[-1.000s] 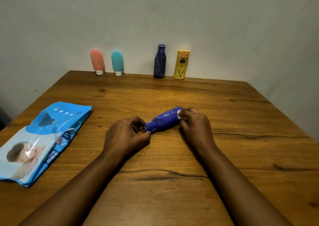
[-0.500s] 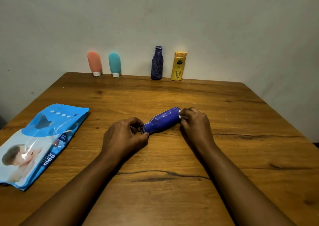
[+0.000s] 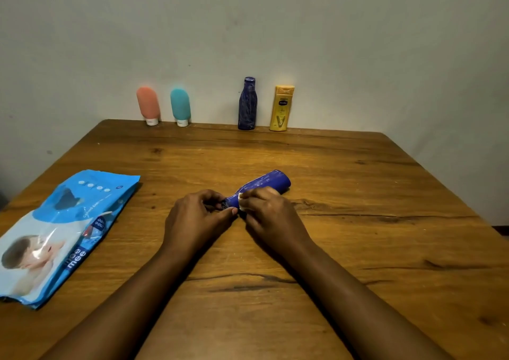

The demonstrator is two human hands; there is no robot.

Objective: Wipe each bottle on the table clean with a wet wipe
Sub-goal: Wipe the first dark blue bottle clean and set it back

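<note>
The blue bottle (image 3: 271, 181) lies mid-table (image 3: 358, 194). My left hand (image 3: 197, 216) pinches its cap end, and my right hand (image 3: 271, 216) pinches a wipe (image 3: 242, 205) against its neck. I judge this one part-wiped. At 12 o'clock stand the pink tube (image 3: 148, 103), teal tube (image 3: 180, 105), navy bottle (image 3: 247, 106) and yellow bottle (image 3: 281, 109); I can't tell whether they've been cleaned.

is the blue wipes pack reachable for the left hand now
Probably, once freed: the left hand pinches the cap end of the lying blue plastic bottle; only wooden table separates it from the blue wipes pack.

Dim, warm indoor light covers the desk (image 3: 358, 194); glare streaks the wipes pack (image 3: 63, 235); wide-angle bending shows at the edges.
</note>
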